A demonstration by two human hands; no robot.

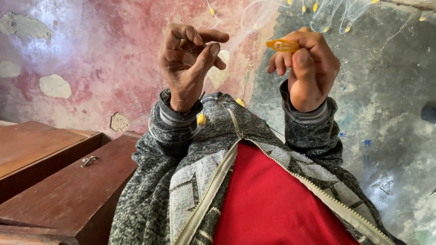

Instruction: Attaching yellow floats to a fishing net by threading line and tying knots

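Clothing fills the nearest ground: we note a grey knitted jacket (181,181), unzipped, its zip edges parting over a red shirt (268,204). At lower left we record a dark wooden chest (68,190) with a small metal latch (89,160); its lid edge runs close beside the left sleeve, so room on that side is tight low down and open higher up.

Beyond the cuffs, both hands are raised before the wall. We find the left hand (188,63) with fingers (206,56) curled and pinched together; thin clear net line (254,18) crosses them, though we cannot tell exactly which strand they grip. A small yellow float (200,119) lies on the left cuff and another yellow piece (240,102) sits at the collar between the wrists.

The right hand (309,68) is clenched on an orange netting needle (282,45), the tool's pointed end projecting leftward past the knuckles. The two hands are near each other but apart, with a clear gap between them.

Farthest, the fine net hangs along the top edge, dotted with more yellow floats (315,7). Behind it stands a peeling wall (91,54), pink at left and grey-blue at right, with patches of bare plaster.
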